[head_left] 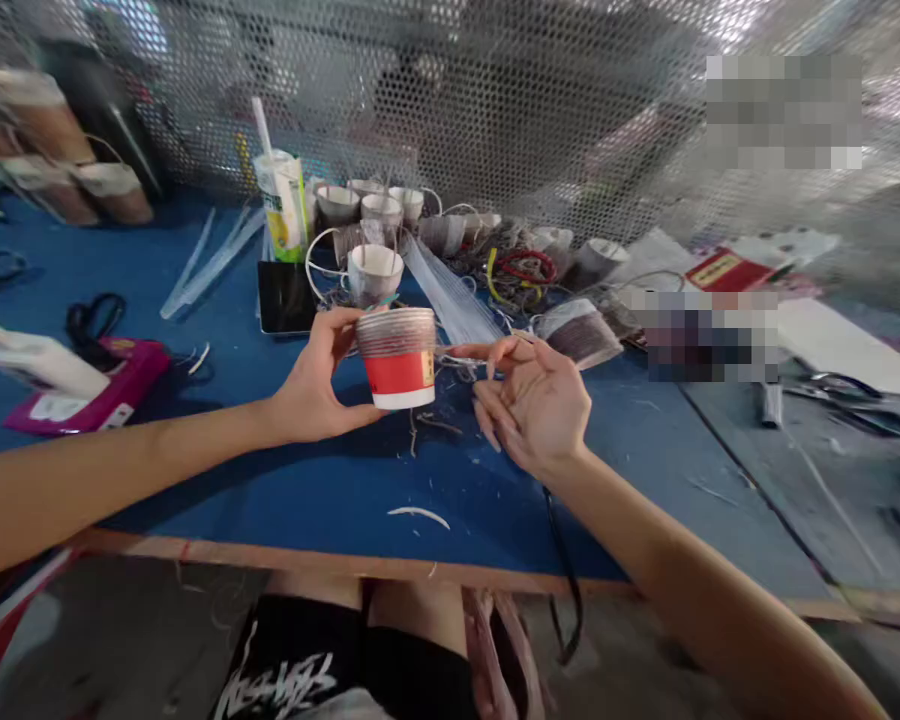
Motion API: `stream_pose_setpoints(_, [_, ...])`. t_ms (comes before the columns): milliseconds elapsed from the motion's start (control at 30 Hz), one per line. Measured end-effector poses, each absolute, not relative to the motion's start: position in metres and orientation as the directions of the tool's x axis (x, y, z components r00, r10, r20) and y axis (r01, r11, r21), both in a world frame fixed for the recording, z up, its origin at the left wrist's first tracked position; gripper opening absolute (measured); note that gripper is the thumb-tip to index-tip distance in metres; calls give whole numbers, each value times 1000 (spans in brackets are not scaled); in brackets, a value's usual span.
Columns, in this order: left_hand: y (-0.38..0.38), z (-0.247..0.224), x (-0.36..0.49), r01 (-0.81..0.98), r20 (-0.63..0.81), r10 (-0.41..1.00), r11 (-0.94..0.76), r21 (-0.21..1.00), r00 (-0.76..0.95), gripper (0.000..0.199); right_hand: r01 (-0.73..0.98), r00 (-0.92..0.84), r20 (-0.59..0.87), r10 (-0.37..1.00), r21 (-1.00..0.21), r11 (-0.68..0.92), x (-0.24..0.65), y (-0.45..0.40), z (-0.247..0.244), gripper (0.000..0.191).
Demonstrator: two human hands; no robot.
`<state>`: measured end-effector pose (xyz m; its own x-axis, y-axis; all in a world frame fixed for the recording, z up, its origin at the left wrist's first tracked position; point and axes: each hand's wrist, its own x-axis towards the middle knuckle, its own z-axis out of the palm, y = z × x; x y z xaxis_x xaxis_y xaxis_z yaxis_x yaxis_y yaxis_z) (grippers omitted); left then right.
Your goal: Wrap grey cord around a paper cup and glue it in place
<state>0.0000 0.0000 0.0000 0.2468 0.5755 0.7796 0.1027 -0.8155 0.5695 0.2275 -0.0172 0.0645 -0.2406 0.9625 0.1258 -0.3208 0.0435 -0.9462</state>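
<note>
My left hand (319, 375) grips a red and white paper cup (399, 375) from its left side, holding it upright above the table. Pale greyish cord (396, 330) is wound in bands around the cup's upper half. From the cup's right side a thin strand runs to my right hand (532, 395), which is turned palm up with its fingers curled and pinched on that strand. Behind the hands stand several white cups wrapped with cord, one white cup (375, 272) being nearest. Another wrapped cup (581, 335) lies tilted beyond my right hand.
On the blue table (270, 490) are a drink carton (281, 205) with a straw, a dark phone (285, 298), a purple packet (131, 385) and scissors (851, 400). Clear strips (450, 290) and tangled cords lie mid-table. A perforated metal screen (495, 100) rises behind.
</note>
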Motion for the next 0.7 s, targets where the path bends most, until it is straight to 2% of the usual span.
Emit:
stream_pose_setpoints(100, [2, -1, -1, 95, 787, 551, -831, 549, 276, 78, -332, -134, 186, 973, -934, 133, 230, -17, 60, 30])
stream_pose_setpoints(167, [3, -1, -3, 70, 784, 543, -832, 550, 299, 80, -296, -106, 304, 947, -918, 262, 231, -18, 57, 25])
stream_pose_setpoints(233, [4, -1, -4, 32, 774, 541, -826, 563, 329, 82, -217, -149, 456, 877, -881, 421, 230, -20, 54, 23])
stream_pose_setpoints(267, [3, 0, -5, 17, 767, 538, -822, 569, 349, 83, -165, -212, 512, 833, -859, 485, 230, -21, 53, 36])
stream_pose_setpoints(333, [3, 1, -6, -2, 752, 524, -820, 573, 400, 86, -60, -372, 543, 753, -824, 564, 230, -22, 52, 74])
stream_pose_setpoints(400, [3, 4, -7, -13, 735, 499, -823, 567, 459, 88, 15, -487, 502, 715, -814, 581, 230, -21, 51, 93])
stream_pose_setpoints(533, [4, 6, -6, 48, 682, 513, -816, 576, 521, 90, 56, -516, 496, 699, -794, 605, 232, -15, 50, 92])
stream_pose_setpoints(700, [5, 2, -3, 227, 727, 571, -820, 525, 381, 110, 187, -501, 558, 662, -676, 712, 233, -13, 48, 85])
